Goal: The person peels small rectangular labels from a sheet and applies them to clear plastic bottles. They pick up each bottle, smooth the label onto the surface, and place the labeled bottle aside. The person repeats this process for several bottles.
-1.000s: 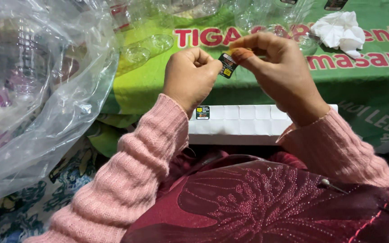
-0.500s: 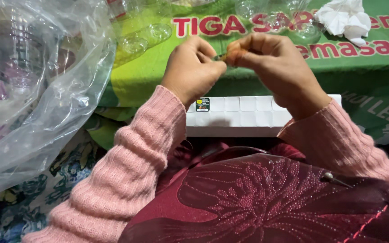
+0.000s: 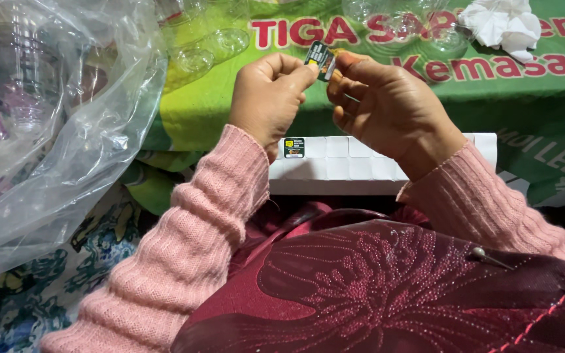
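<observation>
sticker [image 3: 320, 60]: pinched between left hand [image 3: 271, 98] and right hand [image 3: 387, 108], held above the sheet
sticker sheet [image 3: 374, 163]: near side of both hands, on the lap edge; one sticker left on it at its left end
plastic bag [image 3: 47, 131]: far left, holding clear cups
loose clear cups [image 3: 210, 46]: far, left of the hands, on the printed cloth [image 3: 544, 98]
crumpled tissue [image 3: 501, 23]: far right, on the cloth
</observation>
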